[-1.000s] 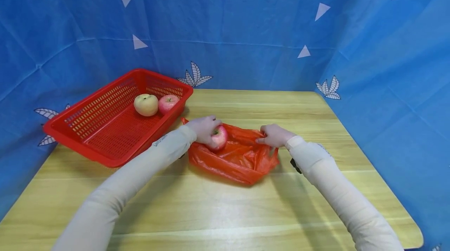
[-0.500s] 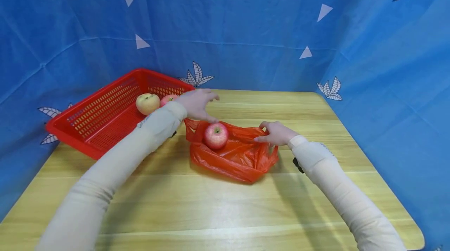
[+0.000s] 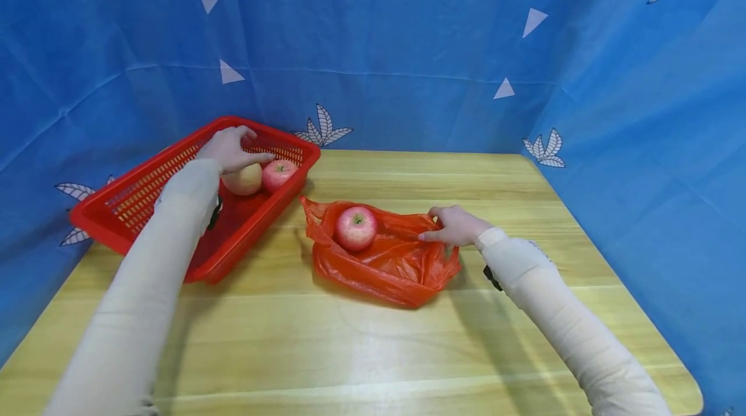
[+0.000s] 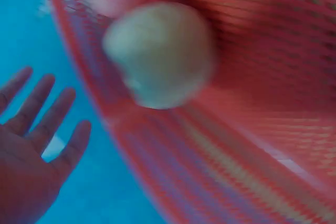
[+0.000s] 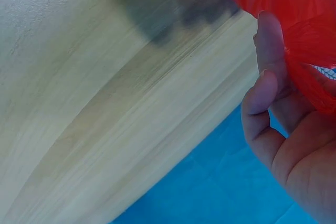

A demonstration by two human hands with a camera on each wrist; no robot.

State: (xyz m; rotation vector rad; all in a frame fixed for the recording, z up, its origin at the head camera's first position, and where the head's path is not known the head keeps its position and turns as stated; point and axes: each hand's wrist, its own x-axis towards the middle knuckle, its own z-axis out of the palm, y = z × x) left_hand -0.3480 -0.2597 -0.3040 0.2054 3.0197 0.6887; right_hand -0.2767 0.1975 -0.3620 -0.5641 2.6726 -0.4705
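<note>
Hovering above the basket, the left hand has fingers apart; the right hand pinches the bag; blue cloth backs the wood-grained table.

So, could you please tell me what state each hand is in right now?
Left hand: open, holding nothing, over the red basket.
Right hand: holding the red bag.

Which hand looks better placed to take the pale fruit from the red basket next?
Likely the left hand: its fingers are spread, close to the pale fruit in the red basket. The right hand is farther away, holding the red bag.
</note>
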